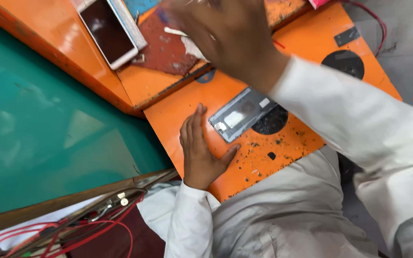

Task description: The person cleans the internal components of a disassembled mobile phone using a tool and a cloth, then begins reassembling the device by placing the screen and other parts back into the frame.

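Phone frame, grey and stripped, lies on the orange bench just beside the flat, empty left hand. Farther off, the right hand reaches, blurred; grip unclear. Steadying the frame seems next.

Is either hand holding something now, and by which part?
Left hand lies flat on the orange board, holding nothing. Whether the blurred right hand holds anything cannot be told.

Single head-worn view, looking steeply down, close over the orange bench, tilted frame
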